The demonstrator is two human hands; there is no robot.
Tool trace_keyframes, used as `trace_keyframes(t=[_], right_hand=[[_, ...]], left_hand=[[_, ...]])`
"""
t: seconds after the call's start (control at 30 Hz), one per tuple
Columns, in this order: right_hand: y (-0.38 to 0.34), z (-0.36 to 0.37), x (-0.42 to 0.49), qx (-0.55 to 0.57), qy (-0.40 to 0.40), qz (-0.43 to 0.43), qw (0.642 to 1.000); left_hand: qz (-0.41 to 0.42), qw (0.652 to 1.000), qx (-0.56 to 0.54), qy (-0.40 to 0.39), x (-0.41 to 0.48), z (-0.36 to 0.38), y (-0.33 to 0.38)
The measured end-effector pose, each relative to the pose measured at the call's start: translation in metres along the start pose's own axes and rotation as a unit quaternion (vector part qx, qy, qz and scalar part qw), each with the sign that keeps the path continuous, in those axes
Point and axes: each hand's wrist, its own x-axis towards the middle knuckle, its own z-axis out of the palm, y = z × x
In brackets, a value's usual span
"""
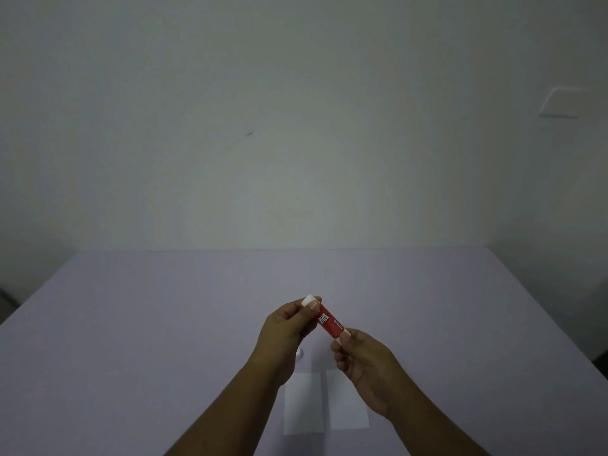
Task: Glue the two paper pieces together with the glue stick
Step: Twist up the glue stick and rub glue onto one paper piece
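A red glue stick (329, 321) with white lettering is held tilted in the air above the table, between both hands. My left hand (289, 324) pinches its white upper end (309, 299). Its lower end sits between the fingertips of my right hand (365, 363). Two white paper pieces lie flat side by side on the table below my hands, a narrow gap between them: the left piece (302, 406) and the right piece (345, 406). My forearms cover parts of both. A small white round object (299, 354), possibly a cap, lies on the table just under my left hand.
The lilac table (131, 324) reaches to a plain white wall at the back. Its right edge (546, 311) runs diagonally toward me. A white wall plate (559, 103) is mounted high on the right.
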Motion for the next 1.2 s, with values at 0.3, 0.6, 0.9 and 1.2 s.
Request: trace_keyframes(t=[0.3, 0.6, 0.9, 1.2], right_hand=[[0.003, 0.0066, 0.0027, 0.036, 0.03, 0.099, 0.994], [0.0021, 0.009, 0.0023, 0.038, 0.043, 0.14, 0.989], [0.0012, 0.0049, 0.0043, 0.024, 0.053, 0.078, 0.995], [-0.0002, 0.0074, 0.0035, 0.015, 0.053, 0.042, 0.998]], left_hand=[[0.003, 1.0, 0.007, -0.014, 0.0021, -0.0009, 0.0018], [-0.011, 0.999, -0.027, -0.025, 0.0022, -0.0014, 0.0024], [-0.012, 0.999, -0.041, -0.014, 0.0029, -0.0013, 0.0004], [-0.011, 0.999, -0.051, 0.001, 0.0025, 0.0005, 0.0019]])
